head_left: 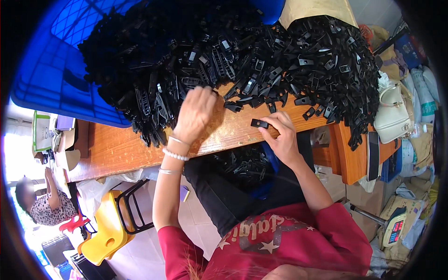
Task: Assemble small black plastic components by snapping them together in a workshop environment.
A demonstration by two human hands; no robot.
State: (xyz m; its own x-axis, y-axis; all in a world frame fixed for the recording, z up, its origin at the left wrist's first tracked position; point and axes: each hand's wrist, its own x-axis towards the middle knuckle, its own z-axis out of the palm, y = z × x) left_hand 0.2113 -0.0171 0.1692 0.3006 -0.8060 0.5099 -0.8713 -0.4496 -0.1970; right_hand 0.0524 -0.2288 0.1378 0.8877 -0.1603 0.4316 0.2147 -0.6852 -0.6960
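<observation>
My right hand (283, 140) pinches a small black plastic clip piece (259, 123) with a rectangular slot, between thumb and fingertips, just above the near part of the wooden table. To its left, my left hand (198, 111) reaches to the near edge of a big heap of long, ribbed black plastic pieces (161, 74). Its back faces up; the fingertips are hidden and slightly blurred, so what they touch does not show. Another heap, of shorter black clip pieces (322, 60), spreads across the right side. Some loose pieces (233, 106) lie between the hands.
A blue plastic crate (51, 88) tips toward the table (112, 149) at the left. Below the table edge, a blue container holds more black pieces (245, 165). A yellow chair (105, 224) and another person (51, 205) are at left; a white handbag (394, 114) and scale (394, 228) at right.
</observation>
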